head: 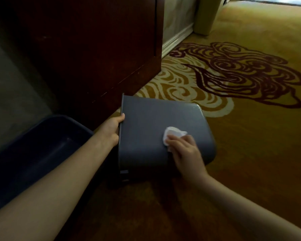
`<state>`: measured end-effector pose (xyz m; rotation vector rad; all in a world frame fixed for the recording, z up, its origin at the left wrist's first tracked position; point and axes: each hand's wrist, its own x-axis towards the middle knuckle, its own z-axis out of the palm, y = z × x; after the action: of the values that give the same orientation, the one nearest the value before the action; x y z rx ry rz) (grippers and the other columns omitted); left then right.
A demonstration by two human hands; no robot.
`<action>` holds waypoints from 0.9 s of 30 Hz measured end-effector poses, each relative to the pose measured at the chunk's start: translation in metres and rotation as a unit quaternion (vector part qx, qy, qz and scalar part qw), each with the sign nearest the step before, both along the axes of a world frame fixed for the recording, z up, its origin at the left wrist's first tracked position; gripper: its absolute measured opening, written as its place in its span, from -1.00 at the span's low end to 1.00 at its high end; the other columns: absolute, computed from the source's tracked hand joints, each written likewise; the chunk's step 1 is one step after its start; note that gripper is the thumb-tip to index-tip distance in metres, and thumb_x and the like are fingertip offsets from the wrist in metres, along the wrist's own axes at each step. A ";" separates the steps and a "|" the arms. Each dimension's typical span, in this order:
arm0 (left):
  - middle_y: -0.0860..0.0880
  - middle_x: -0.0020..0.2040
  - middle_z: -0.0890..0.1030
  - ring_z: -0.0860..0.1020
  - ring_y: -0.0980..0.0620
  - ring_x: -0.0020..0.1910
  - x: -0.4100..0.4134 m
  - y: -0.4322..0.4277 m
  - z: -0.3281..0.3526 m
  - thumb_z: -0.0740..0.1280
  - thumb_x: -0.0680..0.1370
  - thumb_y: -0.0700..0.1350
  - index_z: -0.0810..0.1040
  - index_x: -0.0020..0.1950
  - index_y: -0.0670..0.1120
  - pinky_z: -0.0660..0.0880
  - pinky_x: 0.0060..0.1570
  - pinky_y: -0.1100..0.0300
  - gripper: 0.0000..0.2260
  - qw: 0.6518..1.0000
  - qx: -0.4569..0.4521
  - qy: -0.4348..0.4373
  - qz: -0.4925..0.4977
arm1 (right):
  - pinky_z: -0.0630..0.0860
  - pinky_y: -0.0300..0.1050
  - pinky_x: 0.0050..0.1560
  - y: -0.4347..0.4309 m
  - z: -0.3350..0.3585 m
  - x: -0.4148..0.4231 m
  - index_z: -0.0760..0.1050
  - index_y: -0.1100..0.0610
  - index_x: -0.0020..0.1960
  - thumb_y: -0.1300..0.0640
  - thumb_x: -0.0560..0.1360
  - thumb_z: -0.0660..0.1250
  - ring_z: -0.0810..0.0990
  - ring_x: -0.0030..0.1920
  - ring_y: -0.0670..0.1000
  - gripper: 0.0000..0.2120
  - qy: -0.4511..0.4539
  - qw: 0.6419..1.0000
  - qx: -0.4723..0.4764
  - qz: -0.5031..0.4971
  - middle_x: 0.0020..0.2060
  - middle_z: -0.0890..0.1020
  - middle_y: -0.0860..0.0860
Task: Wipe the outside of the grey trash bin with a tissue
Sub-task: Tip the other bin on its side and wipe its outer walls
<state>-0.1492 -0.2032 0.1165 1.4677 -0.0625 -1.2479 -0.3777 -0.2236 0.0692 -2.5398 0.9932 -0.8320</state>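
Note:
The grey trash bin [146, 122] lies on its side on the carpet, its open rim facing left and its base to the right. My left hand [112, 128] grips the rim at the left edge, thumb on the outside. My right hand [182, 150] presses a crumpled white tissue [172, 134] flat against the upward-facing side wall of the bin, near its middle right. The tissue sticks out beyond my fingertips. The inside of the bin is hidden.
A dark blue plastic tub [33, 153] sits on the floor at the left. A dark wooden cabinet [94, 49] stands right behind the bin. Patterned yellow carpet [241, 119] spreads to the right, with a white baseboard [177, 39] and a pale furniture leg [205, 16] farther back.

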 end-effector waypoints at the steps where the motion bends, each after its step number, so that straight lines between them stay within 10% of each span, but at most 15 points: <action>1: -0.14 0.03 0.58 0.56 -0.11 -0.10 0.002 0.001 -0.002 0.25 0.56 -0.06 0.43 0.28 -0.18 0.49 -0.12 -0.05 -0.66 1.000 0.000 0.003 0.000 | 0.43 -0.09 0.07 -0.009 -0.003 -0.014 0.60 0.21 0.05 0.36 0.41 0.40 0.55 0.06 0.16 -0.77 0.013 1.000 0.001 -0.016 0.06 0.66 0.11; 10: -0.13 -0.08 0.58 0.57 -0.09 -0.11 0.009 -0.003 -0.008 0.23 0.56 -0.08 0.41 0.30 -0.16 0.49 -0.27 0.00 -0.66 1.000 -0.001 -0.007 -0.016 | 0.41 -0.11 0.02 -0.086 0.014 -0.038 0.54 0.18 0.15 0.22 0.56 0.21 0.53 0.07 0.07 -0.79 -0.044 0.966 0.087 -0.239 0.03 0.63 0.13; 16: -0.14 -0.04 0.59 0.56 -0.10 -0.07 0.009 -0.004 -0.009 0.22 0.56 -0.08 0.41 0.30 -0.19 0.49 -0.16 0.00 -0.65 1.000 -0.001 -0.018 -0.018 | 0.30 -0.29 -0.03 -0.071 0.032 0.087 0.52 0.09 0.12 0.18 0.56 0.21 0.46 0.01 -0.06 -0.82 -0.064 0.995 0.034 -0.072 0.00 0.56 0.06; 21: -0.13 -0.12 0.58 0.55 -0.06 -0.15 0.011 -0.008 -0.013 0.19 0.58 -0.09 0.46 0.26 -0.21 0.47 -0.21 0.05 -0.69 0.999 -0.003 -0.019 -0.026 | 0.43 -0.04 0.06 -0.066 0.018 0.139 0.59 0.12 0.12 0.26 0.54 0.21 0.47 0.12 0.14 -0.76 0.049 0.998 0.001 0.025 0.07 0.60 0.13; 27: -0.12 -0.07 0.59 0.57 -0.08 -0.11 0.015 -0.009 -0.020 0.23 0.56 -0.08 0.43 0.29 -0.17 0.49 -0.25 0.02 -0.67 1.000 0.000 -0.012 -0.014 | 0.36 -0.15 0.13 -0.124 0.007 0.068 0.59 0.09 0.14 0.18 0.57 0.19 0.48 0.10 0.09 -0.75 0.040 0.988 0.078 -0.128 0.17 0.50 0.18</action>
<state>-0.1343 -0.2118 0.0966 1.4860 -0.0990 -1.2521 -0.3093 -0.3473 0.0757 -2.3604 1.3755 -0.6892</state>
